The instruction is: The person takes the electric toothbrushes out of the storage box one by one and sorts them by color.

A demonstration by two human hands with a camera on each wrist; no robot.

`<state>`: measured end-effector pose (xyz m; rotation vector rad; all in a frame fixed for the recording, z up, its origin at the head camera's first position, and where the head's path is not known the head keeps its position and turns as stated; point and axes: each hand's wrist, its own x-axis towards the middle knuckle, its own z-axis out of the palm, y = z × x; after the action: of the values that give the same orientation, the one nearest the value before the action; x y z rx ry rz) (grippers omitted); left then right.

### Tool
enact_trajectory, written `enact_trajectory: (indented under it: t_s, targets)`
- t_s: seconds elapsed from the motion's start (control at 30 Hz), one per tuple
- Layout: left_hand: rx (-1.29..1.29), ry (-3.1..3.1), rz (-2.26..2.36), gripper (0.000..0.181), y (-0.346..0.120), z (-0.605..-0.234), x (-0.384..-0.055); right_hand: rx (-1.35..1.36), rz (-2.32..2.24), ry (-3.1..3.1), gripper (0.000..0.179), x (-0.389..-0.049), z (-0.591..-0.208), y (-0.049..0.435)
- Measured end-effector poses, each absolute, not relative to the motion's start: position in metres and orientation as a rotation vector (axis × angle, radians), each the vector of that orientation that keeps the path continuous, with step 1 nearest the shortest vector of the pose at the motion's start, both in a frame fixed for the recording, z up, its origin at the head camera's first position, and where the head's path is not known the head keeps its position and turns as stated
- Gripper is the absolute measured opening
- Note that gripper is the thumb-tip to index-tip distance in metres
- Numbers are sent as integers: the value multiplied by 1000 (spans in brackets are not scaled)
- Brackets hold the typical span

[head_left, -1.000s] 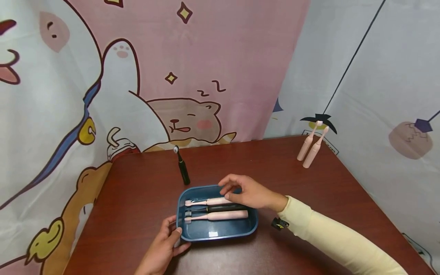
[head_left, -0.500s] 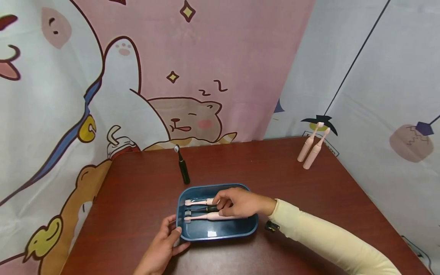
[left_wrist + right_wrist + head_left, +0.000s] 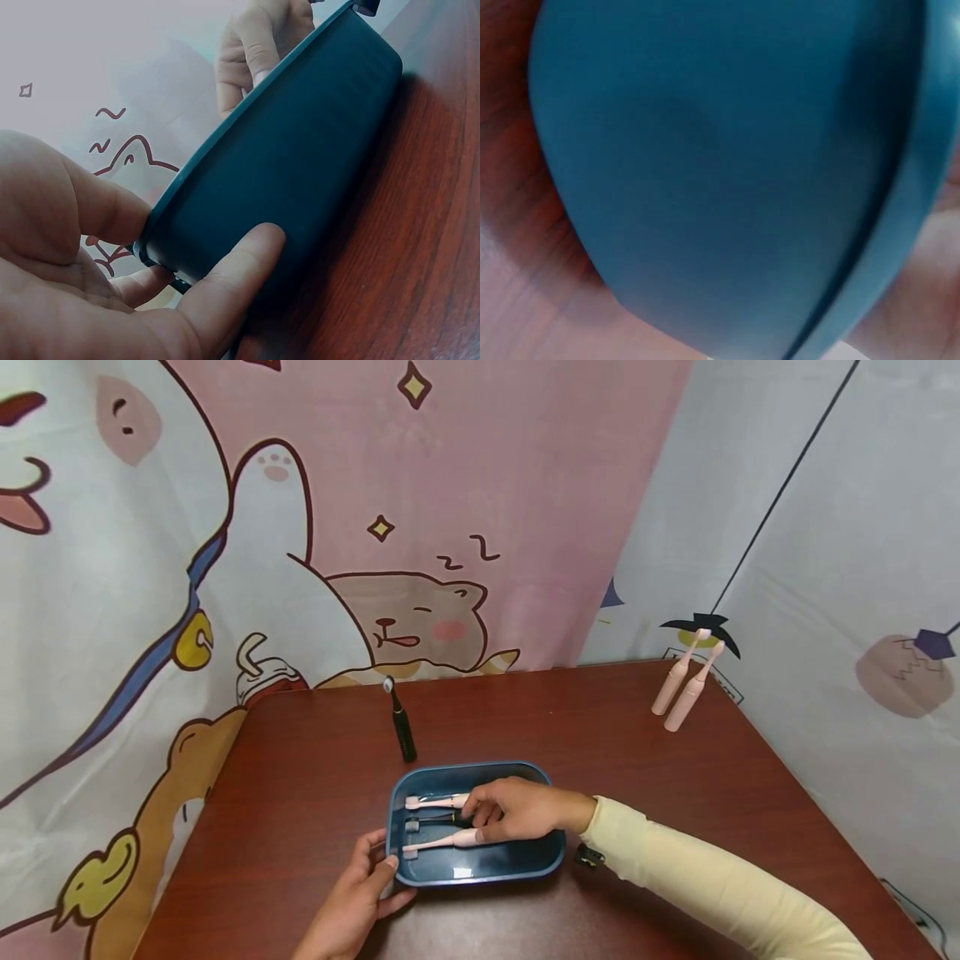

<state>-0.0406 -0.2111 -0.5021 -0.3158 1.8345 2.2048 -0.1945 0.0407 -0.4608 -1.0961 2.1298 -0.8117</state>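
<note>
A blue plastic bin [image 3: 480, 878] holds a far pink electric toothbrush [image 3: 438, 802], a middle black electric toothbrush [image 3: 435, 819] and a near pink electric toothbrush [image 3: 450, 840]. My left hand [image 3: 352, 893] grips the bin's left end; in the left wrist view a finger [image 3: 247, 262] lies along its outer wall. Reaching inside, my right hand [image 3: 517, 810] curls its fingers at the black toothbrush's handle, the thumb between it and the near pink one. The hand hides most of the handles. In the right wrist view the bin's outer wall [image 3: 705, 165] blocks nearly everything.
Behind the bin, a black electric toothbrush [image 3: 402, 727] stands on the brown table [image 3: 315, 777]. Two pink electric toothbrushes [image 3: 678, 693] stand upright at the table's far right corner. A cartoon-printed cloth [image 3: 487, 510] hangs behind and beside the table.
My right hand has come down from over the bin's far rim to the toothbrushes. The near pink toothbrush has turned slightly, its head shifting towards me. My left hand has kept its place.
</note>
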Motion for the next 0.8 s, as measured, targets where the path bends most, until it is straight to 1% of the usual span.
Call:
enact_trajectory:
  t_s: [0.27, 0.8]
  targets:
    - [-328, 1832, 2182, 49, -211, -501, -42, -1152, -673, 2130, 36, -192, -454, 40]
    - [-345, 1850, 2178, 50, -211, -503, -42, -1276, -482, 2119, 35, -188, -457, 36]
